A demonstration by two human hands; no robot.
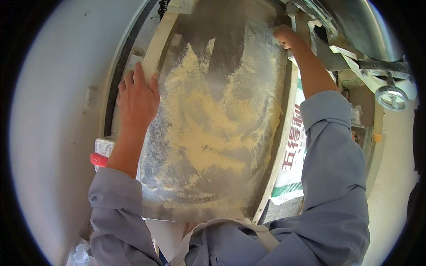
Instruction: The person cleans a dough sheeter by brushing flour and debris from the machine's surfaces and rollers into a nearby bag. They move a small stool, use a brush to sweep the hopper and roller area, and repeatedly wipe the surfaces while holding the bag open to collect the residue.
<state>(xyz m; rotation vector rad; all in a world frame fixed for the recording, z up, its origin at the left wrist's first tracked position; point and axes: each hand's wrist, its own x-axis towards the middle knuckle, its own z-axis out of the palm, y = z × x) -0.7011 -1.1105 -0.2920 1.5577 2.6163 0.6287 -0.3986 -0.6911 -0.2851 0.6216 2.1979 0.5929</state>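
A long metal work surface [222, 190] stretches away in front of me, with a pale rail along each side. Yellowish flour [208, 137] is spread unevenly over its middle, and the far end shows mostly bare grey metal. My left hand [138, 97] rests on the left rail [156, 51], back upward, its fingers stretched out and holding nothing. At the far right edge of the surface, my right hand [284, 36] is closed, with the fingers curled. What it may hold is hidden from view.
A rounded steel machine part [368, 26] and a round chrome knob [391, 97] stand at the upper right. Below the right rail lies a white and green printed sack [290, 164]. A red handle [98, 159] sticks out near my left forearm, beside the pale wall [53, 111].
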